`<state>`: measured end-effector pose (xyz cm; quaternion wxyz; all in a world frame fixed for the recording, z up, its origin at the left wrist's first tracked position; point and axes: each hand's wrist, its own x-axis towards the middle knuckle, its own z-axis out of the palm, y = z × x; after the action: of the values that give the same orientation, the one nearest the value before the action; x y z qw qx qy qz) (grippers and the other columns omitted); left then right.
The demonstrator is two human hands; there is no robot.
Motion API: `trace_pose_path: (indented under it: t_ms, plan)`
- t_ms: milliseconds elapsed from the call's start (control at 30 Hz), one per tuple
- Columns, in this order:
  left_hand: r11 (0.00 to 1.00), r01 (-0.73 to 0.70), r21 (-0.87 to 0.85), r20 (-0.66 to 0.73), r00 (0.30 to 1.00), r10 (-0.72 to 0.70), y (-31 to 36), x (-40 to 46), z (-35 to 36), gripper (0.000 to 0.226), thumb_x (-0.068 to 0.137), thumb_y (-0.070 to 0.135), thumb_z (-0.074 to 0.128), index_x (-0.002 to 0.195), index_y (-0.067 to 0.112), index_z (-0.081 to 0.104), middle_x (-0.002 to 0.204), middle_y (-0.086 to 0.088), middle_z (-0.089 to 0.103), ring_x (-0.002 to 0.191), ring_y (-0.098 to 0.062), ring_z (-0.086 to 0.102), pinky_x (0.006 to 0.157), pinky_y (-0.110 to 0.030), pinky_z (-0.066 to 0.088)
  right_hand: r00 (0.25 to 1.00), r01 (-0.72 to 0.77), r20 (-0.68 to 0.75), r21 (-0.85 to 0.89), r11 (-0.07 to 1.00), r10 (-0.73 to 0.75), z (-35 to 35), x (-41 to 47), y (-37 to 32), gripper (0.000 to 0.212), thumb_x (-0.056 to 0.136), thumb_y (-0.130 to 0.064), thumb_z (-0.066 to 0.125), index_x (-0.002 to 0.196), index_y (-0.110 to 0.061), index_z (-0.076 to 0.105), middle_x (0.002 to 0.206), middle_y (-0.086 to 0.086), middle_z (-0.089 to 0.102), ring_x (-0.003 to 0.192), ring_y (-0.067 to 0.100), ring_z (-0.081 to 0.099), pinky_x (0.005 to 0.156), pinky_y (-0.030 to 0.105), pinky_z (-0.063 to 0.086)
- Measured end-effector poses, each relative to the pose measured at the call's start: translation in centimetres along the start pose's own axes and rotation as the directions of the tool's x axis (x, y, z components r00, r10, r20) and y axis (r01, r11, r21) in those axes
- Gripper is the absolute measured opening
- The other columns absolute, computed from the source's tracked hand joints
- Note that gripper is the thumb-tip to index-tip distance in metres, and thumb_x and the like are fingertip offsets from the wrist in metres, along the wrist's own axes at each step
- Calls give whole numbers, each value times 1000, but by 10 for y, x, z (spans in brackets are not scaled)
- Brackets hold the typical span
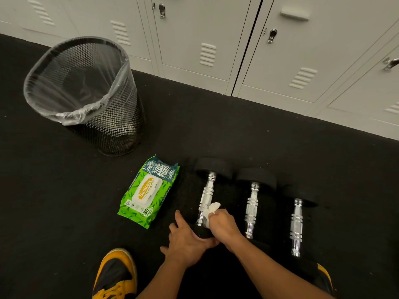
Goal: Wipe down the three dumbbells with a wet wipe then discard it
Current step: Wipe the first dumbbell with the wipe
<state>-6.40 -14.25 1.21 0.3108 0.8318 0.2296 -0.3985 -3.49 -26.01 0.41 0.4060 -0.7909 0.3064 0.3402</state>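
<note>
3 chrome dumbbells (251, 203) side-by-side; white wipe (212, 209) on leftmost.

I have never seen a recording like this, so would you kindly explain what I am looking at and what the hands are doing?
This is one picture from a camera worn on a person's head, looking down at a black gym floor. No machine is involved, only two bare hands. The right hand holds a crumpled white wet wipe against the chrome handle of the leftmost black-ended dumbbell. The left hand rests on its near end. Two similar dumbbells lie to the right. A green wipes packet and a black mesh bin with a clear liner sit to the left.
</note>
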Motion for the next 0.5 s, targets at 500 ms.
trace_pose_path:
  t_ms: [500]
  plan:
    - [1000, 13, 10, -4, 1000, -13, 2, -1, 0, 156, 40, 72, 80, 150, 23, -18, 155, -9, 18, 141, -30, 26, 109, -67, 21, 994, 107, -19, -1, 994, -107, -11, -20, -6, 30, 95, -14, 43, 66, -18, 49, 76, 2, 55, 74, 19, 53, 60, 28, 38]
